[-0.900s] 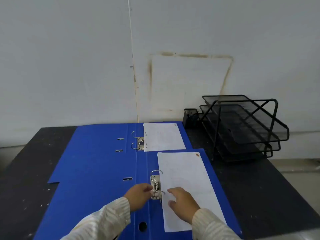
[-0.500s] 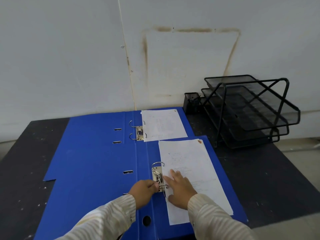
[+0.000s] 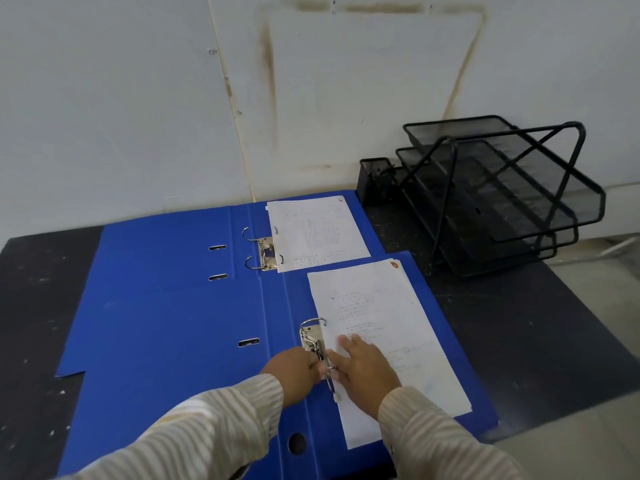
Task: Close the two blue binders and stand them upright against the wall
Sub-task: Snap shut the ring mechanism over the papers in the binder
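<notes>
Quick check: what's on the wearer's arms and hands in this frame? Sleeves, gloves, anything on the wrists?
Both arms wear long, loose sleeves in a pale cream fabric with fine darker stripes, reaching to the wrists. The left hand and right hand are bare: no gloves. No rings, watch or bracelet show, though the cuffs cover the wrists.

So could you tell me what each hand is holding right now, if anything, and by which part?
The left hand pinches the near binder's metal lever at its lower end. The right hand holds nothing; it lies flat on the paper.
</notes>
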